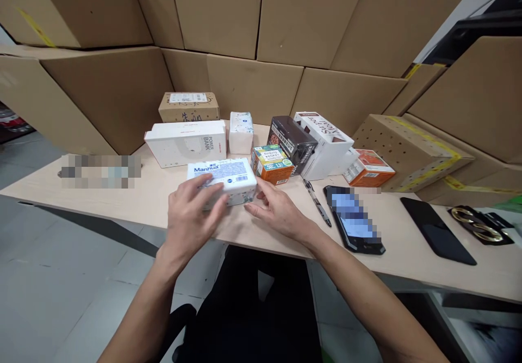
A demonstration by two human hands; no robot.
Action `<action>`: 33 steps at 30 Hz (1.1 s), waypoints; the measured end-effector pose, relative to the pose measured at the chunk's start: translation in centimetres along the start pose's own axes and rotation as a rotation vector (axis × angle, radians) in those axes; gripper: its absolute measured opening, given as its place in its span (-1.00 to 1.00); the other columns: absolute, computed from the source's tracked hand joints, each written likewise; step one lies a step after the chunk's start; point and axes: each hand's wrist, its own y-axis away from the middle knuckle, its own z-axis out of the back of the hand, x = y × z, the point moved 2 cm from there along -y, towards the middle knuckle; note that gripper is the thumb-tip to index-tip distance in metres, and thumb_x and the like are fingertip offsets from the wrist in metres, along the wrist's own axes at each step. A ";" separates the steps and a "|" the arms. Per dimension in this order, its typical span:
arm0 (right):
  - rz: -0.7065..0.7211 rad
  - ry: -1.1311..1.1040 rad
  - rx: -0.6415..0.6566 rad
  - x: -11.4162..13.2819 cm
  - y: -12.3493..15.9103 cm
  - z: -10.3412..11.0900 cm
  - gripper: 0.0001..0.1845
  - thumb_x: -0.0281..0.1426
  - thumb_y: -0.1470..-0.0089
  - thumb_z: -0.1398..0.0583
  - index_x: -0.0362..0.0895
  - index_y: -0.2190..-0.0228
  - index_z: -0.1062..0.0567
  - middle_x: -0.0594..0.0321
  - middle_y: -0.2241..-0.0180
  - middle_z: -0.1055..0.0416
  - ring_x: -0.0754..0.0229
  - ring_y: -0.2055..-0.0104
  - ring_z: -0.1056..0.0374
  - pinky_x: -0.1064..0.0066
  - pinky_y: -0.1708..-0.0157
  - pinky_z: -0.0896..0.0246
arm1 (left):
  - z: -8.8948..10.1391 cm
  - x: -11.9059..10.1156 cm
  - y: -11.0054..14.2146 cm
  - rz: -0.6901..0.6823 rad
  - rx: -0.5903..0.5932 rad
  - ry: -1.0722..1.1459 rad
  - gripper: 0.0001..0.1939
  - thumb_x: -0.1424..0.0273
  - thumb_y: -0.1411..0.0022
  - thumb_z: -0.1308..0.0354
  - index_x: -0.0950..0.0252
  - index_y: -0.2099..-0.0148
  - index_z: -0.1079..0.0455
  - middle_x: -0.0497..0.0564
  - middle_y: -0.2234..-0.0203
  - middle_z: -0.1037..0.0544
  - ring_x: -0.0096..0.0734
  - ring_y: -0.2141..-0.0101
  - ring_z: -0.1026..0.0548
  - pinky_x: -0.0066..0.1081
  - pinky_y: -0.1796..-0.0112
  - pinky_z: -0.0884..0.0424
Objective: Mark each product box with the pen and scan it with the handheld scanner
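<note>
A white Mannua tissue pack (pixel 227 177) lies on the light wooden table (pixel 408 254) near its front edge. My left hand (pixel 191 217) curls over the pack's front left corner, fingers touching it. My right hand (pixel 278 209) rests on the table at the pack's right end, fingers stretched out toward it and thumb spread.
Behind the pack stand a white power bank box (pixel 185 143), a brown carton (pixel 188 106), a small tissue pack (pixel 241 131), an orange-green box (pixel 271 164), a dark box (pixel 292 142), a white box (pixel 324 143) and an orange box (pixel 369 168). A pen (pixel 317 202) and two phones (pixel 354 220) (pixel 437 230) lie right. Cardboard boxes wall the back.
</note>
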 end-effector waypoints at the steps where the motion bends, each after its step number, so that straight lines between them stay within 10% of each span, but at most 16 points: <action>1: 0.003 -0.025 0.011 0.1 0.0 0.0 -0.27 -0.11 -0.22 -0.19 -0.07 -0.32 -0.20 0.01 -0.13 -0.43 0.08 0.02 -0.42 0.19 0.08 -0.40 | 0.5 0.5 -0.1 0.070 -0.064 0.090 -0.71 0.17 -0.37 -0.15 0.15 -0.04 -0.51 0.11 -0.06 -0.53 -0.09 -0.06 -0.49 -0.06 -0.02 -0.45; 3: -0.005 -0.093 0.037 0.3 0.1 0.3 -0.30 -0.09 -0.22 -0.19 -0.07 -0.29 -0.23 0.05 -0.11 -0.45 0.09 0.01 -0.42 0.19 0.05 -0.38 | 1.2 1.8 -0.5 0.277 -0.145 0.193 -0.56 0.08 -0.39 -0.09 0.17 -0.20 -0.41 0.15 -0.12 -0.49 -0.09 -0.06 -0.49 -0.08 0.03 -0.50; 6: -0.028 -0.225 0.048 0.5 0.4 0.8 -0.38 -0.05 -0.21 -0.19 -0.11 -0.18 -0.33 0.07 -0.05 -0.49 0.12 0.03 -0.43 0.22 0.03 -0.37 | 0.7 3.1 -0.5 0.495 0.089 0.278 -0.35 -0.06 -0.37 -0.03 0.19 -0.34 -0.26 0.20 -0.20 -0.45 0.03 -0.13 -0.46 0.04 -0.04 -0.47; 15: -0.234 -0.309 -0.218 -0.5 2.4 3.7 -0.30 0.16 -0.26 0.03 -0.11 0.61 -0.37 0.26 0.57 -0.37 0.24 0.48 -0.28 0.40 0.43 -0.15 | -1.3 -1.1 2.5 0.397 0.171 0.722 -0.44 0.12 -0.34 -0.16 0.18 -0.31 -0.26 0.13 -0.15 -0.48 -0.17 -0.06 -0.51 -0.22 0.05 -0.56; 22: -0.336 0.017 -0.339 -1.1 2.7 5.3 -0.36 0.18 -0.25 0.05 -0.10 0.43 -0.43 0.19 0.43 -0.50 0.13 0.37 -0.36 0.34 0.35 -0.15 | -4.2 -2.8 0.4 0.406 0.270 0.547 -0.37 0.11 -0.35 -0.12 0.21 -0.37 -0.16 0.24 -0.20 -0.40 -0.03 -0.09 -0.46 -0.24 0.23 -0.55; 28: -0.261 -0.134 -0.207 -1.0 2.3 4.7 -0.35 0.11 -0.31 0.04 0.01 -0.22 -0.32 0.13 -0.18 -0.45 -0.02 -0.18 -0.36 0.14 -0.12 -0.22 | -6.4 -2.6 -1.4 0.392 0.254 0.537 -0.35 0.13 -0.37 -0.12 0.23 -0.39 -0.12 0.27 -0.27 -0.34 0.05 -0.14 -0.43 -0.08 0.08 -0.53; 33: -0.213 -0.231 -0.254 -0.9 2.5 4.7 -0.39 0.05 -0.34 0.05 0.00 -0.20 -0.37 0.12 -0.18 -0.45 -0.01 -0.20 -0.36 0.07 -0.18 -0.20 | -6.2 -2.4 -0.6 0.376 0.205 0.697 -0.38 0.13 -0.38 -0.14 0.16 -0.39 -0.15 0.19 -0.26 -0.39 -0.02 -0.17 -0.44 -0.08 -0.03 -0.52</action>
